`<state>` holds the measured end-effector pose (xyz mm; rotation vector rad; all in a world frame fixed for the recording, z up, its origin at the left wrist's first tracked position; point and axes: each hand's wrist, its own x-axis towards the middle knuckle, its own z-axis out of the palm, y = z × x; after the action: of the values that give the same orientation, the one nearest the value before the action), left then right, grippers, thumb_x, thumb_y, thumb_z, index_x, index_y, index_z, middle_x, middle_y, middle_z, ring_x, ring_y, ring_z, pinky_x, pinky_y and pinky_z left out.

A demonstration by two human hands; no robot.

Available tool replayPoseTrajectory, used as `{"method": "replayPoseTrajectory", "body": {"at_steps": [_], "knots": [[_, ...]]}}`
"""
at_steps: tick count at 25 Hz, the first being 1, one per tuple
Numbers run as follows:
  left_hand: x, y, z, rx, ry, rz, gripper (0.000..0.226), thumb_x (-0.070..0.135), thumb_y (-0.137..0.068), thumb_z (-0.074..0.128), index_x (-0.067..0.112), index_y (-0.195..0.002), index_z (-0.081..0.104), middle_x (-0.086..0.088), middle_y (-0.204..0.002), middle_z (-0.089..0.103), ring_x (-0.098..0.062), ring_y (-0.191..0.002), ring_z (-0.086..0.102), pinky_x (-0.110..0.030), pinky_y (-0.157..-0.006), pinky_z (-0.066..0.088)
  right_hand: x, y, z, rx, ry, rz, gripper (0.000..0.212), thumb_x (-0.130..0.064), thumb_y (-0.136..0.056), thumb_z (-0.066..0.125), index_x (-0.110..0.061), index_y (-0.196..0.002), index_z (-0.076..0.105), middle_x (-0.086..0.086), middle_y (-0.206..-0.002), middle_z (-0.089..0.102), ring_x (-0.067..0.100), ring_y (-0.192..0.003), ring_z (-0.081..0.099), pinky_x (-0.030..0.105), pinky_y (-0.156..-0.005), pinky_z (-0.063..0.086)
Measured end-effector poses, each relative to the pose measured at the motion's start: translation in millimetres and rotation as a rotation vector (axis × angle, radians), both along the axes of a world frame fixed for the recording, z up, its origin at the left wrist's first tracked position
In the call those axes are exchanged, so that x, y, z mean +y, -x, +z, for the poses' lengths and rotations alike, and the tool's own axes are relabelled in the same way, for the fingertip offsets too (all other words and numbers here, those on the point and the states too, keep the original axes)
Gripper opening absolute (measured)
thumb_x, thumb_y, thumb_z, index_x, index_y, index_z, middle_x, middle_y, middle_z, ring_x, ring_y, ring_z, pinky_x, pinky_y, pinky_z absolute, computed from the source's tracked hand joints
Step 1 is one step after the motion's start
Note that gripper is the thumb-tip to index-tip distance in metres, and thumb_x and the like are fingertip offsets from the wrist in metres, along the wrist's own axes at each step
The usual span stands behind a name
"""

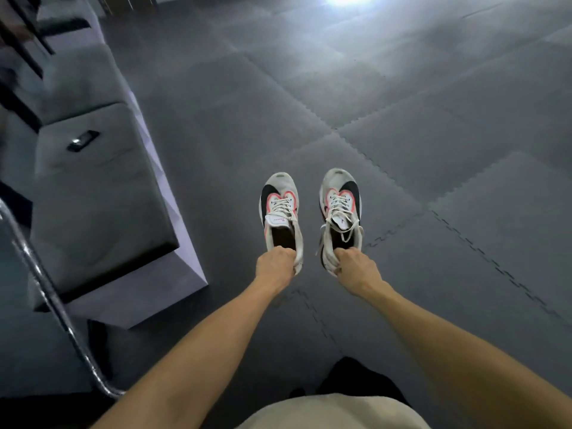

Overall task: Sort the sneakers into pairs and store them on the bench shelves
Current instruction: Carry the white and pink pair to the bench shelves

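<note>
Each hand grips one white sneaker by the heel: left hand (275, 264) the left sneaker (280, 212), right hand (356, 267) the right sneaker (340, 209), above the floor mats (433, 134). Keep them level, toes forward, carrying the pair toward the bench (102, 193)

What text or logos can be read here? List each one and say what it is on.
None can be read.
Left sneaker, gripped by the left hand: small red mark on the tongue label, too blurred.
Right sneaker, gripped by the right hand: small mark on the tongue label, too small.
</note>
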<state>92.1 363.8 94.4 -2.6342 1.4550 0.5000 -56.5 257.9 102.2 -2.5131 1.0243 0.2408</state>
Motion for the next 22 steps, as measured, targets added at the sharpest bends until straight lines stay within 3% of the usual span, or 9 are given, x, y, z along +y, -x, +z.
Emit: {"method": "replayPoseTrajectory", "body": {"at_steps": [4,9,22], "knots": [[-103,-60,-8,0.006,-0.034,0.026,0.019,0.018,-0.093,0.058,0.013,-0.111,0.062,-0.011,-0.111,0.064,-0.030,-0.100,0.065,-0.038,-0.079,0.051,-103,-61,-11,-0.019,-0.025,0.009,0.003,-0.010,-0.089,0.052,-0.009,-0.090,0.049,0.016,-0.102,0.058,0.038,-0.088,0.060,0.037,-0.068,0.042],[-229,-119,-4,0.038,-0.047,0.111,0.019,0.020,-0.093,0.058,0.014,-0.111,0.062,-0.011,-0.111,0.064,-0.030,-0.100,0.064,-0.037,-0.080,0.050,-237,-129,-9,-0.011,-0.027,0.050,0.012,-0.007,-0.085,0.052,-0.006,-0.097,0.055,0.015,-0.102,0.058,0.038,-0.090,0.061,0.037,-0.069,0.046],[-496,-354,0,0.031,0.012,0.260,0.022,0.018,-0.093,0.057,0.014,-0.114,0.064,-0.012,-0.113,0.065,-0.031,-0.103,0.064,-0.038,-0.083,0.049,-514,-375,-11,-0.048,-0.026,0.148,0.009,-0.008,-0.084,0.053,-0.007,-0.093,0.054,0.014,-0.101,0.059,0.038,-0.089,0.060,0.039,-0.071,0.048]]}}
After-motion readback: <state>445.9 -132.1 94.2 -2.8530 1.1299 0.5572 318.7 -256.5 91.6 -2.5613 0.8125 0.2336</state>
